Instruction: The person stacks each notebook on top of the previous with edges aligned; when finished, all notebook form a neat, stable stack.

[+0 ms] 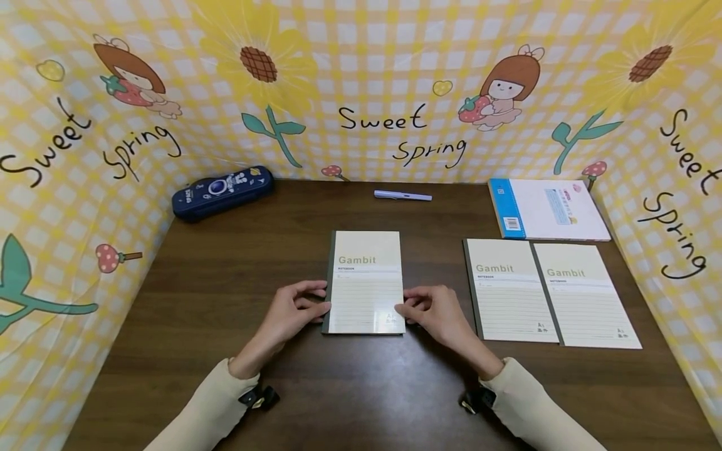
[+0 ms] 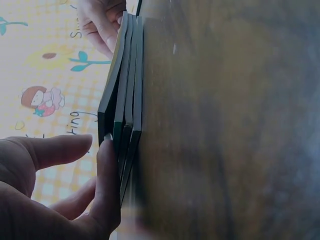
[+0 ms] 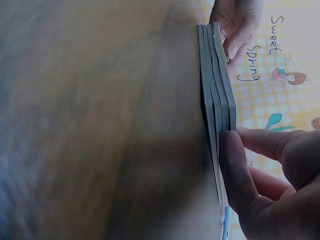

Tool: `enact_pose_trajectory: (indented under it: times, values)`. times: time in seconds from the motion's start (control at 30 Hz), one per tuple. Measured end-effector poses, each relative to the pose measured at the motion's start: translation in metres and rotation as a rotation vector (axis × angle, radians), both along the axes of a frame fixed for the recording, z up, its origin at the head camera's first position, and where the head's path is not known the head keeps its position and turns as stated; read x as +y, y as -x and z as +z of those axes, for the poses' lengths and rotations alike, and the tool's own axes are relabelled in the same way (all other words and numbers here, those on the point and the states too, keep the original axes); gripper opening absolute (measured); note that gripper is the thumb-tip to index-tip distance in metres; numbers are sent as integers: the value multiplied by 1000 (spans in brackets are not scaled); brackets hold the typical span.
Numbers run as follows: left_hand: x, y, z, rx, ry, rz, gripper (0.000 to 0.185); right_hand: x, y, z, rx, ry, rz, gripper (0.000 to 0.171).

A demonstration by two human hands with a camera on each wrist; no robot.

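Observation:
A stack of several cream Gambit notebooks (image 1: 366, 282) with dark spines lies in the middle of the table. My left hand (image 1: 293, 310) holds its spine side: the forefinger is at the edge under the top notebook (image 2: 102, 120), the thumb tip close over its cover. On the opposite side my right hand (image 1: 437, 313) pinches the top notebook near its lower corner, thumb on the cover and forefinger against the edges. Both wrist views show the stack edge-on, with a narrow gap under the top notebook on the spine side.
Two more Gambit notebooks (image 1: 510, 300) lie side by side at the right, one overlapping the other. Behind them is a white and blue book (image 1: 558, 210). A lilac pen (image 1: 403, 196) lies at the back, a navy pencil case (image 1: 222, 193) at the back left. Patterned cloth (image 1: 361, 81) encloses the table.

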State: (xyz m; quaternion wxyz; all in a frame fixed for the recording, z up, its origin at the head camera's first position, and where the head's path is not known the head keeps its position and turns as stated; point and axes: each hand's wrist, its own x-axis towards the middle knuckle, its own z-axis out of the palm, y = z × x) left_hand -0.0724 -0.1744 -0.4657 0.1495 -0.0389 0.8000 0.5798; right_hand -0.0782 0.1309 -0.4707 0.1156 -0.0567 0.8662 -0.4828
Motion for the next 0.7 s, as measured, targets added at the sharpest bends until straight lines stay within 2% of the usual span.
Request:
enact_pose_trajectory:
  times: [0.23, 0.57, 0.7]
  values:
    - [0, -2, 1, -4, 21, 9, 48, -3, -2, -1, 36, -20, 35, 32]
    - [-1, -4, 4, 7, 17, -23, 51, 0, -4, -2, 73, -49, 78, 37]
    - [0, -2, 5, 76, 117, -53, 54, 5, -4, 0, 52, -35, 99, 39]
